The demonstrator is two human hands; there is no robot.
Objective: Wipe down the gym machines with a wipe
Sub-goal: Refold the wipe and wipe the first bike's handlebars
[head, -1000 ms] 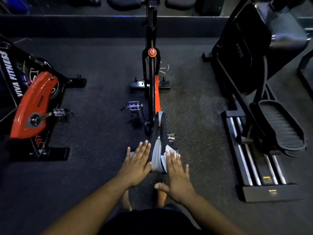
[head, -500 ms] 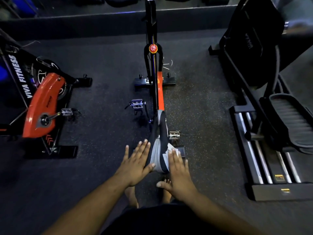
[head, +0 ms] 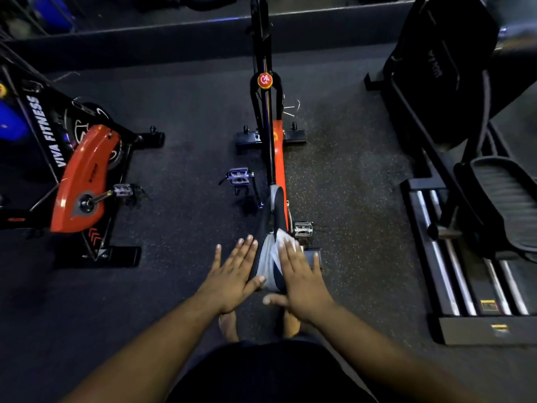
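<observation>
Two flat hands on a bike seat, with a wipe under the right one.

The right hand [head: 302, 274] lies flat, fingers straight, pressing a small white wipe [head: 280, 241] onto the right side of the long black and grey bike seat [head: 271, 257]; the wipe peeks out past the fingertips. The left hand [head: 232, 274] is flat too, fingers spread, along the seat's left edge, its thumb touching the seat. The seat belongs to the thin black and orange exercise bike [head: 271, 135] in the middle. A second orange and black bike with white letters [head: 78, 175] stands well apart on the left, with dark speckled rubber floor [head: 189, 117] between them. The big black stepper machine with silver rails [head: 465, 228] stands on the right, also with a strip of floor between. Bare feet [head: 228, 327] stand below the seat's back edge.
</observation>
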